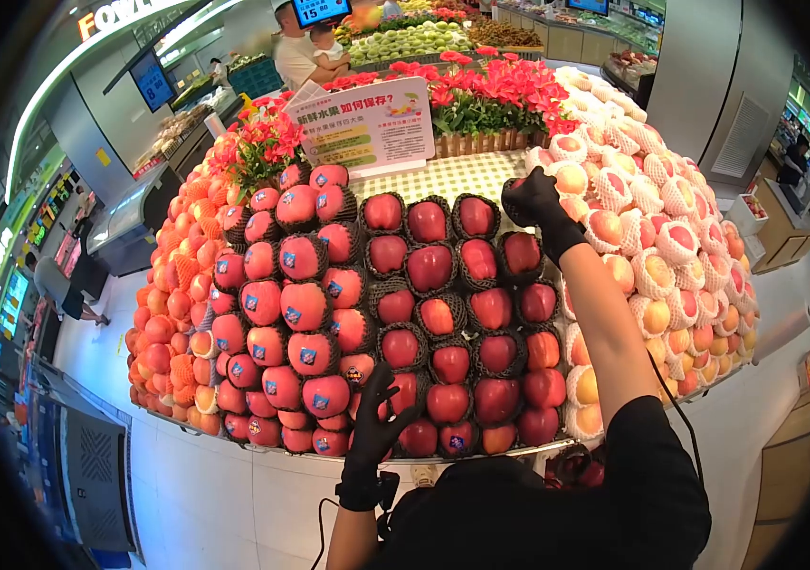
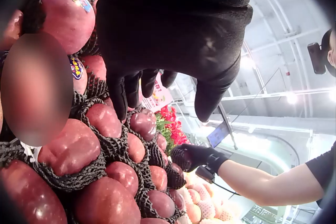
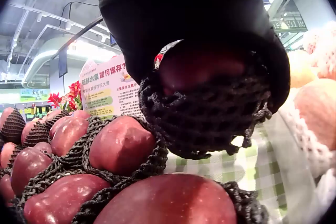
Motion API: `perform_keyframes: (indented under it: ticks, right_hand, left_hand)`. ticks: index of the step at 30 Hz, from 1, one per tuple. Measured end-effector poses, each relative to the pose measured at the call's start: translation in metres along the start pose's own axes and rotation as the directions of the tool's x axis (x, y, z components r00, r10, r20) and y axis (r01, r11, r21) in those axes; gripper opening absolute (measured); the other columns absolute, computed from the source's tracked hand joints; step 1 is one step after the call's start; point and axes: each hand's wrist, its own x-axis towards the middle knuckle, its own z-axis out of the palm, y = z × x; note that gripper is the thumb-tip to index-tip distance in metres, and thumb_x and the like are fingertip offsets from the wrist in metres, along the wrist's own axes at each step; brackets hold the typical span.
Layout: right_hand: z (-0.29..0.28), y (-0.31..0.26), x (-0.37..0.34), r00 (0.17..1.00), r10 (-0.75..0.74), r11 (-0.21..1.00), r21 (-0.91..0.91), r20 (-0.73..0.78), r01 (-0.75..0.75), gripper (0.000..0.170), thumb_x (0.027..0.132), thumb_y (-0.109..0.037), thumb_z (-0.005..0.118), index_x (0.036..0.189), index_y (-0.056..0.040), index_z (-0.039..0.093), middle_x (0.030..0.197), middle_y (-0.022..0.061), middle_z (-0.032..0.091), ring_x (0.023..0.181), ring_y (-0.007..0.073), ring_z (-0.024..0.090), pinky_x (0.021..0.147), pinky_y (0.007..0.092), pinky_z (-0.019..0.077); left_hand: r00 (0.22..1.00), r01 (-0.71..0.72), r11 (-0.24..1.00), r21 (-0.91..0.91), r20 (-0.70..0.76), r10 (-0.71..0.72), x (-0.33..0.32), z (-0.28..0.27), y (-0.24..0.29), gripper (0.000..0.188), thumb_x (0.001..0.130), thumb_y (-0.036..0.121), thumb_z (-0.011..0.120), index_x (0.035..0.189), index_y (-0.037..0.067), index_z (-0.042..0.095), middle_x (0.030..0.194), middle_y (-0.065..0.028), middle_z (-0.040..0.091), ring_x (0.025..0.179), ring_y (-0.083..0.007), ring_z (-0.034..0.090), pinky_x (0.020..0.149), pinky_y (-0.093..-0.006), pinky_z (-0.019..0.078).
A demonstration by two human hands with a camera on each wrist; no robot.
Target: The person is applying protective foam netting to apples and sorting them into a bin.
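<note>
The R hand point(image 1: 536, 198), in a black glove, is closed around an apple point(image 3: 202, 71) in a black net point(image 3: 205, 116), its fingers curled over the top and side of the fruit. It holds this apple above the far R end of the dark apples point(image 1: 430, 269), near the checked cloth point(image 1: 443, 180), which is green & white. The L hand point(image 1: 378, 423), also gloved in black, is open & holds nothing: its fingers are spread, a bit bent, over the near edge of the display. From the L wrist view it is hard to say if a fingertip touches an apple there, bc. the hand covers much of that part. The dark apples sit in rows, most w/ a black net around the lower part. To their L is a pile of lighter apples point(image 1: 298, 304), many w/ a blue sticker; further L is orange fruit point(image 1: 162, 328), some pcs. in orange nets. On the R side, pale fruit point(image 1: 654, 266) in white nets is piled high. Behind the rows, a sign point(image 1: 367, 128) w/ Chinese text stands at the cloth's L end, & red flowers point(image 1: 500, 90) are b/w the sign and the pale fruit, above a low wooden fence point(image 1: 481, 144).
</note>
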Motion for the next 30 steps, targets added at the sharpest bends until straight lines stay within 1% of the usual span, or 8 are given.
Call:
perform_keyframes:
  ticks: [4, 8, 14, 18, 22, 23, 26, 30]
  right_hand:
    - [0.020, 0.001, 0.006, 0.999, 0.039, 0.996, -0.078, -0.014, -0.040, 0.071, 0.068, -0.040, 0.071, 0.120, 0.0038, 0.048, 0.116, 0.0312, 0.052, 0.104, 0.0413, 0.059, 0.089, 0.0473, 0.0492]
    - [0.029, 0.010, 0.012, 0.995, 0.031, 0.998, -0.052, 0.096, -0.026, 0.071, 0.066, -0.038, 0.075, 0.118, 0.0029, 0.050, 0.116, 0.0308, 0.053, 0.107, 0.0430, 0.057, 0.087, 0.0503, 0.0489]
    - [0.048, 0.028, 0.019, 0.994, -0.062, 0.993, -0.091, 0.093, 0.071, 0.067, 0.059, -0.039, 0.081, 0.106, 0.0027, 0.056, 0.100, 0.0244, 0.062, 0.102, 0.0426, 0.057, 0.088, 0.0484, 0.0488]
    - [0.054, 0.059, 0.029, 0.918, -0.316, 0.922, 0.306, 0.240, 0.237, 0.051, 0.065, -0.030, 0.080, 0.099, 0.0006, 0.058, 0.087, 0.0158, 0.063, 0.091, 0.0317, 0.059, 0.079, 0.0431, 0.0493]
    - [0.047, 0.078, 0.022, 0.896, -0.421, 0.691, 0.689, 0.141, 0.216, 0.027, 0.075, -0.019, 0.073, 0.092, -0.0041, 0.057, 0.080, 0.0079, 0.057, 0.078, 0.0176, 0.053, 0.069, 0.0354, 0.0463]
    - [0.048, 0.083, 0.023, 0.889, -0.444, 0.630, 0.744, 0.111, 0.222, 0.020, 0.079, -0.015, 0.069, 0.091, -0.0055, 0.057, 0.078, 0.0059, 0.055, 0.075, 0.0143, 0.051, 0.066, 0.0333, 0.0451]
    - [0.013, 0.067, -0.003, 0.930, -0.259, 0.620, 0.783, 0.262, -0.048, 0.003, 0.085, -0.010, 0.055, 0.083, -0.0100, 0.052, 0.077, 0.0007, 0.048, 0.073, 0.0102, 0.044, 0.064, 0.0281, 0.0421]
    - [0.004, 0.074, -0.008, 0.880, -0.439, 0.589, 0.797, 0.181, 0.130, 0.008, 0.085, -0.009, 0.044, 0.079, -0.0125, 0.048, 0.073, -0.0019, 0.040, 0.070, 0.0097, 0.039, 0.061, 0.0252, 0.0385]
  left_hand:
    - [0.998, 0.059, 0.998, 0.002, -0.005, -0.059, -0.004, 0.001, -0.001, 0.079, 0.076, -0.003, 0.071, 0.144, 0.004, 0.030, 0.143, -0.0115, 0.039, 0.129, -0.0232, 0.043, 0.103, -0.0397, 0.0433]
    - [0.994, 0.107, 0.994, -0.005, 0.022, -0.107, -0.008, 0.002, -0.006, 0.078, 0.077, -0.003, 0.069, 0.145, 0.006, 0.030, 0.143, -0.0115, 0.038, 0.128, -0.0227, 0.043, 0.102, -0.0392, 0.0441]
    - [0.989, 0.143, 0.989, -0.020, 0.031, -0.143, -0.009, 0.008, -0.006, 0.077, 0.078, -0.003, 0.068, 0.146, 0.007, 0.030, 0.141, -0.0111, 0.040, 0.125, -0.0243, 0.046, 0.100, -0.0389, 0.0454]
    - [0.994, 0.102, 0.995, -0.013, 0.030, -0.102, -0.008, 0.008, -0.007, 0.077, 0.078, -0.004, 0.067, 0.145, 0.008, 0.031, 0.138, -0.0120, 0.042, 0.123, -0.0253, 0.048, 0.098, -0.0384, 0.0463]
    - [0.991, 0.132, 0.991, -0.031, 0.034, -0.131, -0.009, 0.007, -0.009, 0.077, 0.078, -0.006, 0.067, 0.145, 0.008, 0.032, 0.135, -0.0122, 0.043, 0.120, -0.0251, 0.049, 0.097, -0.0381, 0.0470]
    - [0.988, 0.150, 0.988, -0.036, 0.035, -0.149, -0.009, 0.008, -0.008, 0.076, 0.078, -0.006, 0.066, 0.145, 0.008, 0.032, 0.134, -0.0121, 0.044, 0.120, -0.0249, 0.050, 0.096, -0.0380, 0.0471]
    - [0.991, 0.127, 0.992, -0.027, 0.034, -0.126, -0.008, 0.007, -0.010, 0.074, 0.079, -0.007, 0.065, 0.144, 0.007, 0.033, 0.134, -0.0112, 0.044, 0.118, -0.0244, 0.052, 0.096, -0.0380, 0.0474]
    - [0.993, 0.121, 0.992, -0.031, -0.001, -0.122, -0.008, 0.003, 0.001, 0.075, 0.079, -0.001, 0.072, 0.144, 0.008, 0.035, 0.132, -0.0112, 0.048, 0.116, -0.0235, 0.053, 0.095, -0.0366, 0.0473]
